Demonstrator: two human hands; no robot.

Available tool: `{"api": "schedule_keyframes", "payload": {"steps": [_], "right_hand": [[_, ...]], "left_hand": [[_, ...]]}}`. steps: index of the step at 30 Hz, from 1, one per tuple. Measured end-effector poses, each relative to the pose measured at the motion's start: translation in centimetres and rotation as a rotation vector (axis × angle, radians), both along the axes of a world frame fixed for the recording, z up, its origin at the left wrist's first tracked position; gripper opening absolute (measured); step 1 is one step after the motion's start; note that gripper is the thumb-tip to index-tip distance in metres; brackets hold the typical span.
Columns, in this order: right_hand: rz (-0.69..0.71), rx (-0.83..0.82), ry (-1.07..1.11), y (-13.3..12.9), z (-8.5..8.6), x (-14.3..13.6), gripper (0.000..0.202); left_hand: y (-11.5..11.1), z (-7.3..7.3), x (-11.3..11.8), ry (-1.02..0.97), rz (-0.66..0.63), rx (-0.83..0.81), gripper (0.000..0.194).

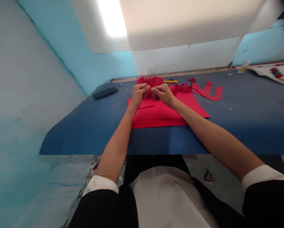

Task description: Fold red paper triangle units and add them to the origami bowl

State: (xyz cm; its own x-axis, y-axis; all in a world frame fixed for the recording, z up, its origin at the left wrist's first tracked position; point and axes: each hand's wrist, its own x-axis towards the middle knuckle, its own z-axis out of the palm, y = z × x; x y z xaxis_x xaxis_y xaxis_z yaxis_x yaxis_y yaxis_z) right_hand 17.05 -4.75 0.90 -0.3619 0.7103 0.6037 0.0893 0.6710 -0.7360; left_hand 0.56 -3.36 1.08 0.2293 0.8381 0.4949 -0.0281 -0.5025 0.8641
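A stack of red paper sheets (165,114) lies on the blue table. Above its back part, my left hand (140,93) and my right hand (162,94) are close together, both with fingers pinched. Something small and red shows between the fingertips, too hidden to make out. Just behind the hands is a red fringed paper piece (149,80). Crumpled red paper (182,88) sits to the right of my right hand, on the back of the stack.
A dark phone-like object (105,92) lies on the blue table (85,126) at the left. Behind the stack is a yellow cutter (170,81). Red strips (209,91) lie right of it. A small bottle (243,66) is at the far right, near white sheets (265,72).
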Motion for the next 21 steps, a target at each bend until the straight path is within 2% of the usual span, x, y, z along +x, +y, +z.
{"api": "schedule_keyframes", "payload": {"steps": [7,12,14,17,21], "right_hand": [[-0.01,-0.063,0.024,-0.54,0.67,-0.1,0.068],[-0.001,-0.144,0.092,-0.44,0.55,-0.5,0.066],[0.009,-0.12,0.098,-0.43,0.51,-0.51,0.065],[0.053,-0.07,0.082,-0.53,0.52,-0.4,0.063],[0.168,-0.181,0.121,-0.71,0.45,-0.37,0.058]], "left_hand": [[0.27,-0.36,0.33,0.022,-0.063,-0.009,0.062],[0.64,-0.37,0.5,0.053,-0.02,0.061,0.059],[0.58,-0.37,0.6,0.053,-0.008,0.064,0.057],[0.3,-0.38,0.71,0.024,0.013,0.04,0.06],[-0.11,-0.26,0.84,-0.003,-0.005,-0.013,0.069]]}}
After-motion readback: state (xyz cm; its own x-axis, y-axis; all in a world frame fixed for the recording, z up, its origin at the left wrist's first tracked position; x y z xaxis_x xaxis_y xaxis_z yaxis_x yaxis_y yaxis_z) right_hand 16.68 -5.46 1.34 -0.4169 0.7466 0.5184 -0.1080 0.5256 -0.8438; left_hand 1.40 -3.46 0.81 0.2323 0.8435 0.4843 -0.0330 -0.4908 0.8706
